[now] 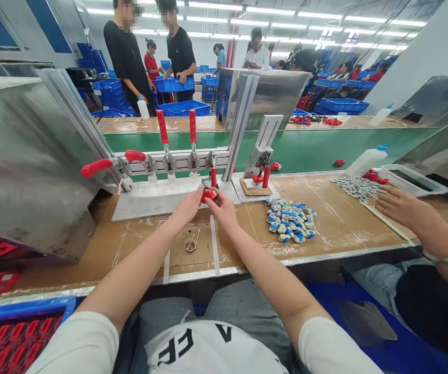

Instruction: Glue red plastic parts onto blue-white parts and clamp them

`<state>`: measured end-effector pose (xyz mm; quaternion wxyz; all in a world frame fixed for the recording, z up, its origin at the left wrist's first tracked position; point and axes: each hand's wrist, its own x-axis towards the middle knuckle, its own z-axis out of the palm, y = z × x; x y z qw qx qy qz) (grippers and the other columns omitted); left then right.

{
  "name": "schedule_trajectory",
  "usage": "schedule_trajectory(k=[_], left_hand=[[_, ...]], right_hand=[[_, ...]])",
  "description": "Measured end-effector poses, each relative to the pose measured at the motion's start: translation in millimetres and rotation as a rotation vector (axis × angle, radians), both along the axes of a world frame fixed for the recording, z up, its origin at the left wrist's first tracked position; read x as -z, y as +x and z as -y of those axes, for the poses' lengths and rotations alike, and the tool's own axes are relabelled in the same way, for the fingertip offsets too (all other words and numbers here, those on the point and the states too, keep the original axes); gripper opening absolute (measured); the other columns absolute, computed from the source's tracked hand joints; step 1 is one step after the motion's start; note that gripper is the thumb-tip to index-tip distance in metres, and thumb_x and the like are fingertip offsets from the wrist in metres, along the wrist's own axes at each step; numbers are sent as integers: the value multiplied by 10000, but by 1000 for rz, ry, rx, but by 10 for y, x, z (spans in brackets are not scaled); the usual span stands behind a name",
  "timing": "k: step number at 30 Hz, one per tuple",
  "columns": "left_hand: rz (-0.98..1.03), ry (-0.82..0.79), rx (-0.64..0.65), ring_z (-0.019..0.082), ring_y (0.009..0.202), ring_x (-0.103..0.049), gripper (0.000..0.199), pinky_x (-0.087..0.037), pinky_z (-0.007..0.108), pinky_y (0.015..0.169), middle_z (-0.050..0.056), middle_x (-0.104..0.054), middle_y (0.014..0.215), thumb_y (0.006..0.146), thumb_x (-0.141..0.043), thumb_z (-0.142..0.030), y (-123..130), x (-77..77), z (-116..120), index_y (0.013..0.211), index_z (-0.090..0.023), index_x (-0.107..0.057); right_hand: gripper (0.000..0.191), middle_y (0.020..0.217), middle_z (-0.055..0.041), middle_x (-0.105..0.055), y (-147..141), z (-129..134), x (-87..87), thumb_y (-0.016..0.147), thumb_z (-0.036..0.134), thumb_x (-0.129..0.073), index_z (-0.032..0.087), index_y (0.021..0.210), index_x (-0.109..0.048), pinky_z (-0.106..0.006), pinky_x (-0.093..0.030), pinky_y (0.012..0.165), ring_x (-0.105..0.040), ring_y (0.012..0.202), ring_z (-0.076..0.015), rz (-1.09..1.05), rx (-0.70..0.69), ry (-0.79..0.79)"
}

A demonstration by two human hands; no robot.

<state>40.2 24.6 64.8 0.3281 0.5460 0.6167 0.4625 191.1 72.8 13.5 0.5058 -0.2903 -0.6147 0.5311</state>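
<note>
Both my hands meet in front of the clamp fixture [157,195], at its right end. Between them is a small red plastic part [207,195]. My left hand [190,206] pinches it from the left, and the fingers of my right hand [222,206] close on it from the right. A toggle clamp with a red handle [213,177] stands just behind the part. More red-handled clamps [162,126] line the rail to the left; two handles point up and two lean left. Below my hands, a small round dish [190,245] with a thin stick lies on the table.
A pile of small blue-and-white parts [292,221] lies to the right, near a second clamp stand [262,161]. Farther right, a co-worker's hand [398,208] is by grey pieces [358,187] and a white bottle [366,160]. A blue crate [68,306] holds red parts at lower left.
</note>
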Motion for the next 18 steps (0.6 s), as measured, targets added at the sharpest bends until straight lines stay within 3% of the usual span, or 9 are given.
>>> schedule_trajectory(k=[2,4,6,8,13,16,18], left_hand=[[-196,107,29,218,809,-637,460,-457,323,679,75,-720,960,981,-600,-658,-60,18,25,1080,-220,-701],[-316,194,127,250,1022,-676,467,-513,327,768,94,-727,1252,944,-689,-507,-92,56,52,1334,-252,-668],[-335,208,180,269,1111,-684,502,-541,339,820,91,-724,1319,928,-708,-434,-92,125,57,1400,-269,-658],[-281,173,147,274,1111,-706,449,-554,354,865,80,-754,1266,941,-701,-423,-74,210,36,1365,-277,-687],[-82,146,117,256,1050,-747,454,-546,364,953,73,-784,1231,951,-721,-487,-73,337,-55,1345,-267,-673],[58,115,92,237,969,-757,528,-539,348,910,98,-792,1216,924,-747,-546,-154,371,-143,1338,-237,-634],[123,91,57,230,935,-757,613,-537,344,883,122,-786,1225,896,-766,-574,-232,415,-242,1368,-223,-592]], right_hand=[[653,1199,-118,-771,-43,-24,31,809,648,-808,173,1245,-700,-440,-624,1038,-746,1090,-275,-142,-18,-192],[645,1146,-109,-778,-70,-36,77,774,685,-808,177,1160,-707,-419,-646,972,-753,1043,-272,-205,-36,-307],[665,1085,-95,-783,-94,-36,141,760,689,-810,186,1175,-682,-407,-654,929,-761,990,-265,-210,-34,-368],[735,1030,-83,-785,-111,-35,211,767,675,-812,191,1286,-622,-412,-651,930,-769,971,-264,-191,-19,-389],[868,1041,-87,-789,8,-165,274,892,671,-724,178,1548,-442,-445,-618,974,-775,999,-271,32,-10,-267],[839,1119,-109,-777,168,-420,164,970,691,-623,190,1602,-395,-430,-612,894,-764,959,-268,236,78,-115],[747,1166,-129,-760,223,-634,46,1004,652,-580,173,1560,-443,-418,-584,934,-737,1048,-268,306,161,15]])
